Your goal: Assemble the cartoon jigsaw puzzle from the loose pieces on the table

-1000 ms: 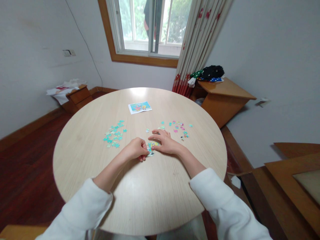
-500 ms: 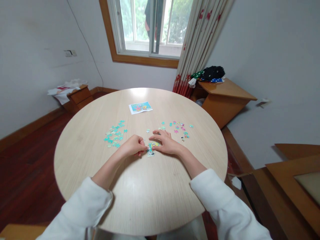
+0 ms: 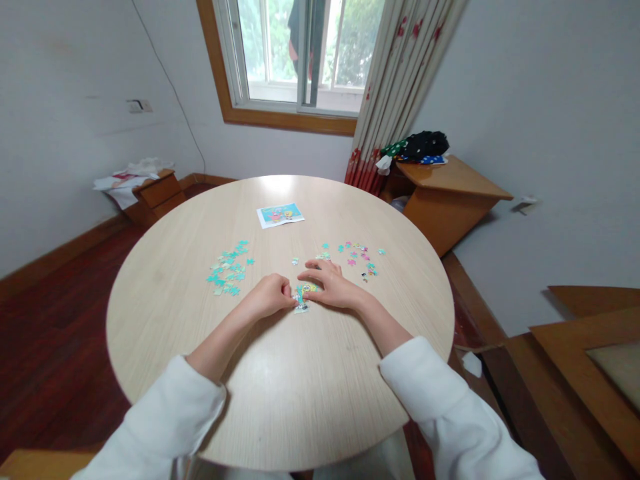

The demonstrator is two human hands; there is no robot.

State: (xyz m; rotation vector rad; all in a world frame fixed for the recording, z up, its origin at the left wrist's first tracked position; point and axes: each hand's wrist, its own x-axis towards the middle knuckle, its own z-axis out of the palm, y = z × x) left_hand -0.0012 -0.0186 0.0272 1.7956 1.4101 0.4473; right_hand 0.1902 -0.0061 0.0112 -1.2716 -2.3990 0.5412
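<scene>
Our left hand (image 3: 270,293) curls in, grip unclear; the puzzle (image 3: 301,308) lies at its three o'clock, touching our half-open right hand (image 3: 330,283).

The tabletop (image 3: 280,393) looks smooth, wood-grained (glossy in patches), the curtain (image 3: 395,73) cloth.

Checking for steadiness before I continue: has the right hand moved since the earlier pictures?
No, not visibly: judged against the round table, the right hand stays in the same place.
</scene>
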